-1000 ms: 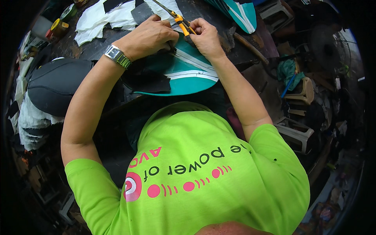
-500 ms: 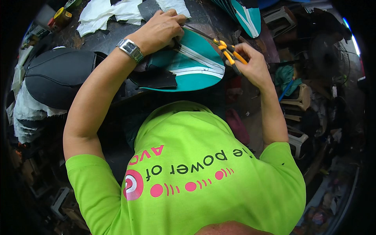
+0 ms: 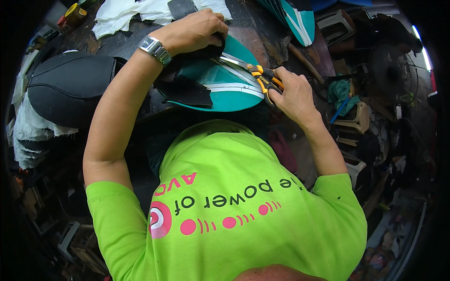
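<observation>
My right hand [image 3: 295, 96] is closed around the scissors [image 3: 257, 69], which have black and yellow-orange handles. Their metal blades point left over a rounded teal panel [image 3: 234, 104] crossed by white bands. Fingers bent, my left hand [image 3: 200, 32] grips a black piece of material [image 3: 206, 52] at the panel's upper edge, close to the blade tips. Whether the blades bite into that material I cannot tell. Another black flap [image 3: 199, 96] lies across the panel's near left part. A metal watch [image 3: 157, 49] is on my left wrist.
Left of the panel sits a black padded, dome-shaped piece [image 3: 70, 89] on white cloth [image 3: 40, 124]. White fabric scraps [image 3: 126, 16] lie at the back of the dark table. More teal panels [image 3: 300, 25] are stacked at the back right. Beyond the table's right edge stand a fan [image 3: 396, 70] and stools.
The scissors have swung down and left, from beyond the panel's upper right edge to over the panel. My right hand has turned with them. My left hand keeps its grip near the same spot.
</observation>
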Action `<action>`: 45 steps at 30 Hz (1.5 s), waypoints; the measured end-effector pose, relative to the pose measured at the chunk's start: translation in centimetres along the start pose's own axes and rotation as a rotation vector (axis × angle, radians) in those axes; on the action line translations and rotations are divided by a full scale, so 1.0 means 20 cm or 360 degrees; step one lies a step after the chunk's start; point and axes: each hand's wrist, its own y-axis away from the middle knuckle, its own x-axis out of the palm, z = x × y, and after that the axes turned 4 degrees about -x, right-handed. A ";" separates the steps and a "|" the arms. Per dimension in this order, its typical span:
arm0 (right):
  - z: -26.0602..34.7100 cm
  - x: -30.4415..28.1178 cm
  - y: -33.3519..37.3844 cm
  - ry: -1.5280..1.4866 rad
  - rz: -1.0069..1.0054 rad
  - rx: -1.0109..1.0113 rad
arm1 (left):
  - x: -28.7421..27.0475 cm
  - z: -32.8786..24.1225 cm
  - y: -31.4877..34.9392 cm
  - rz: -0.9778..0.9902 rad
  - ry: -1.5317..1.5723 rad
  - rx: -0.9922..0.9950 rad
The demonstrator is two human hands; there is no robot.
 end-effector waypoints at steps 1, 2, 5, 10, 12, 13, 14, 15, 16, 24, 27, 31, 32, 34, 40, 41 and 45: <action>0.00 0.00 0.00 -0.0040 0.0049 0.0045 | 0.00 0.00 0.00 0.0002 0.0000 -0.0008; 0.00 0.00 0.00 -0.0090 0.0108 0.0087 | 0.00 -0.01 -0.01 0.0006 -0.0003 -0.0011; -0.01 -0.01 -0.01 -0.0105 0.0180 0.0105 | 0.00 -0.02 -0.02 0.0154 -0.0036 -0.0161; 0.00 -0.03 -0.01 -0.0103 0.0225 0.0118 | 0.00 -0.03 -0.03 0.0155 -0.0040 -0.0182; 0.00 -0.03 -0.01 -0.0143 0.0240 0.0124 | 0.00 -0.02 -0.02 0.0045 -0.0051 -0.0067; 0.00 -0.02 -0.01 -0.0147 0.0238 0.0135 | 0.01 -0.01 -0.02 0.0028 -0.0051 -0.0054; -0.01 -0.02 -0.01 -0.0164 0.0238 0.0137 | 0.01 -0.01 -0.02 0.0015 -0.0054 -0.0051; -0.01 -0.01 0.00 -0.0177 0.0221 0.0136 | 0.02 -0.01 -0.02 0.0018 -0.0064 -0.0058; -0.02 -0.01 0.00 -0.0183 0.0238 0.0145 | 0.02 0.00 -0.02 0.0041 -0.0039 -0.0030; -0.22 -0.26 0.04 -0.0625 -0.0003 0.0533 | -0.04 -0.05 -0.02 0.0225 -0.0013 0.0086; -0.31 -0.21 -0.11 -0.0467 -0.0158 0.0540 | -0.04 -0.12 -0.08 0.0296 -0.0037 0.0229; -0.36 0.03 -0.43 -0.0417 0.0002 0.0389 | -0.05 -0.28 -0.10 0.0195 -0.0133 0.0276; -0.35 0.07 -0.50 -0.0363 0.0020 0.0423 | -0.08 -0.32 -0.07 0.0039 -0.0081 0.0219; -0.34 0.11 -0.62 -0.0287 0.0146 0.0463 | -0.14 -0.38 0.04 -0.0293 0.0002 0.0128; -0.27 0.12 -0.80 0.0009 0.0183 0.0475 | -0.18 -0.42 0.38 -0.0424 0.0084 -0.1030; -0.25 0.13 -0.81 0.0080 0.0066 0.0419 | -0.17 -0.39 0.40 -0.0527 0.0130 -0.0972; -0.19 0.15 -0.90 0.0168 -0.0370 0.0041 | -0.12 -0.25 0.39 -0.0704 0.0202 -0.0886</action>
